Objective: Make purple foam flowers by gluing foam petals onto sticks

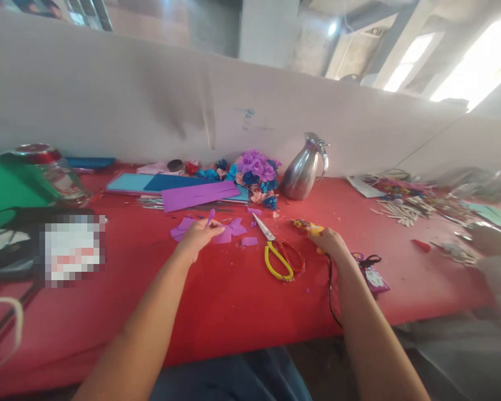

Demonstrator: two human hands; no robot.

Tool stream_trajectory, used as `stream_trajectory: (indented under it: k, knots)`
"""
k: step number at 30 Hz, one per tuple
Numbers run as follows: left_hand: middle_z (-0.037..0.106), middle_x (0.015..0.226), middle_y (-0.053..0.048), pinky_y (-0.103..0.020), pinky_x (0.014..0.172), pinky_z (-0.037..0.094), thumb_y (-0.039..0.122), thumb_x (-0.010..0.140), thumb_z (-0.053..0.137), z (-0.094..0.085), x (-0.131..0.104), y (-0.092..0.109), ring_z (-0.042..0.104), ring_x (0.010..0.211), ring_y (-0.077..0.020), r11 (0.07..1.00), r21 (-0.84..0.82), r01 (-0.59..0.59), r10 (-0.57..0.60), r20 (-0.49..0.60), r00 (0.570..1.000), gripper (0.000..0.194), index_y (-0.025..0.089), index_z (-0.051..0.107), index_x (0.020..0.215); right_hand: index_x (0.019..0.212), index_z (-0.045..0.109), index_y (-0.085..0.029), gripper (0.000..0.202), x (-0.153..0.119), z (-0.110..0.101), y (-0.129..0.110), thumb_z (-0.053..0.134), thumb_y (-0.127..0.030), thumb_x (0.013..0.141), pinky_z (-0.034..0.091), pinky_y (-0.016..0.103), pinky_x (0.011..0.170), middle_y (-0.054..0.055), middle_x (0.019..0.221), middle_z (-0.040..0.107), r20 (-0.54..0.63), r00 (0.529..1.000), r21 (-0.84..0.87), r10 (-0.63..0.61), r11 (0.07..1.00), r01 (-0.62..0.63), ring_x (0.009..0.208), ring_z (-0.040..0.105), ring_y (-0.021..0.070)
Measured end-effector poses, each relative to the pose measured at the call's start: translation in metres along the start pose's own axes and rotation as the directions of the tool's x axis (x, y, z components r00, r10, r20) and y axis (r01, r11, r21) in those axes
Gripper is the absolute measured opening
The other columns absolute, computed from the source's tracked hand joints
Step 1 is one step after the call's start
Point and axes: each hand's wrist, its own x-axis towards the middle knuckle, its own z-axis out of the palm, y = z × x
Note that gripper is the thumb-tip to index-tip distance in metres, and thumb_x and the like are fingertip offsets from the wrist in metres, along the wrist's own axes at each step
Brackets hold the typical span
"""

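Observation:
My left hand (200, 236) is closed on a small rolled piece of purple paper (210, 217), above purple paper cutouts (236, 226) on the red table (234, 312). My right hand (328, 242) is closed round a yellow glue gun (308, 226), whose black cord hangs down toward the table edge. Between the hands lie scissors (279, 262) with one yellow and one red handle, blades apart from both hands. A long purple paper strip (200, 195) rests on blue sheets behind my left hand.
Behind stand a steel jug (303, 170) and a bunch of paper flowers (256, 170). At left are a red-lidded jar (62, 175) and a black bag. Small sticks (404, 210) lie at right, near another person's hand (490, 239). A small purple packet (376, 280) lies by my right forearm.

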Motion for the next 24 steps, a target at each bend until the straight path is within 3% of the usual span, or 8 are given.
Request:
stream_trajectory:
  k: [3, 7, 12, 15, 17, 18, 20, 24]
  knots:
    - [0.049, 0.048, 0.005, -0.025, 0.047, 0.015, 0.033, 0.054, 0.078, -0.003, -0.001, 0.0, 0.025, 0.042, -0.0053, 0.997, -0.011, 0.07, -0.07, 0.03, 0.997, 0.024, 0.017, 0.069, 0.069, 0.071, 0.063, -0.015, 0.022, 0.008, 0.007, 0.009, 0.059, -0.035, 0.079, 0.046, 0.036, 0.069, 0.018, 0.079, 0.067, 0.021, 0.997, 0.031, 0.079, 0.996, -0.079, 0.09, 0.066, 0.0333]
    - [0.04, 0.042, 0.009, -0.025, 0.047, 0.009, 0.03, 0.051, 0.08, -0.004, -0.007, -0.002, 0.016, 0.038, -0.0037, 0.983, -0.092, 0.158, -0.152, 0.066, 0.986, 0.027, 0.018, 0.067, 0.07, 0.055, 0.052, -0.021, 0.02, 0.013, 0.012, 0.015, 0.067, -0.027, 0.066, 0.045, 0.03, 0.063, 0.007, 0.065, 0.062, 0.033, 0.997, 0.162, 0.073, 0.984, -0.077, 0.084, 0.065, 0.0276]
    - [0.054, 0.048, 0.003, -0.024, 0.048, 0.022, 0.025, 0.048, 0.079, 0.002, -0.017, -0.015, 0.033, 0.043, -0.007, 0.996, 0.002, 0.093, -0.094, 0.008, 0.996, 0.019, 0.018, 0.063, 0.054, 0.061, 0.051, -0.021, 0.011, 0.003, 0.012, 0.012, 0.058, -0.022, 0.068, 0.044, 0.027, 0.052, 0.004, 0.061, 0.06, 0.058, 0.998, 0.46, 0.024, 0.887, -0.048, 0.066, 0.063, 0.02]
    - [0.061, 0.053, 0.0, -0.026, 0.056, 0.034, 0.022, 0.049, 0.076, 0.009, -0.018, -0.023, 0.049, 0.055, -0.0133, 0.999, 0.053, 0.0, 0.003, -0.051, 0.999, 0.014, 0.019, 0.062, 0.049, 0.077, 0.057, -0.02, 0.013, -0.018, 0.008, -0.004, 0.062, -0.021, 0.065, 0.049, 0.027, 0.059, 0.006, 0.079, 0.067, 0.075, 0.991, 0.706, -0.114, 0.708, 0.028, 0.074, 0.066, 0.0178]
    - [0.062, 0.054, 0.0, -0.027, 0.059, 0.036, 0.021, 0.05, 0.074, 0.012, -0.017, -0.027, 0.053, 0.059, -0.0152, 0.997, 0.071, -0.02, 0.026, -0.079, 0.997, 0.012, 0.019, 0.063, 0.049, 0.087, 0.06, -0.019, 0.029, -0.041, 0.006, -0.019, 0.071, -0.025, 0.06, 0.05, 0.027, 0.063, 0.006, 0.087, 0.069, 0.095, 0.958, 0.909, -0.27, 0.415, 0.026, 0.079, 0.067, 0.0191]
    - [0.061, 0.054, 0.0, -0.027, 0.06, 0.037, 0.021, 0.051, 0.074, 0.013, -0.016, -0.029, 0.053, 0.058, -0.0152, 0.997, 0.08, -0.018, 0.025, -0.092, 0.995, 0.012, 0.018, 0.063, 0.049, 0.088, 0.061, -0.019, 0.034, -0.055, 0.006, -0.027, 0.075, -0.026, 0.058, 0.05, 0.027, 0.062, 0.005, 0.086, 0.069, 0.118, 0.938, 0.937, -0.325, 0.349, 0.003, 0.077, 0.066, 0.0184]
    - [0.06, 0.053, 0.001, -0.027, 0.059, 0.036, 0.023, 0.052, 0.074, 0.014, -0.015, -0.032, 0.052, 0.057, -0.0144, 0.996, 0.089, -0.009, 0.019, -0.116, 0.993, 0.013, 0.018, 0.062, 0.05, 0.087, 0.059, -0.019, 0.038, -0.081, 0.009, -0.043, 0.079, -0.03, 0.057, 0.046, 0.024, 0.057, 0.001, 0.077, 0.065, 0.167, 0.9, 0.938, -0.402, 0.345, -0.02, 0.067, 0.062, 0.0145]
    - [0.059, 0.052, 0.002, -0.027, 0.058, 0.036, 0.026, 0.054, 0.076, 0.012, -0.014, -0.035, 0.049, 0.055, -0.0133, 0.996, 0.086, 0.018, -0.007, -0.125, 0.992, 0.016, 0.019, 0.062, 0.051, 0.084, 0.053, -0.02, 0.036, -0.118, 0.023, -0.069, 0.075, -0.042, 0.066, 0.038, 0.022, 0.049, -0.004, 0.066, 0.055, 0.231, 0.833, 0.897, -0.503, 0.441, 0.018, 0.054, 0.051, 0.01]
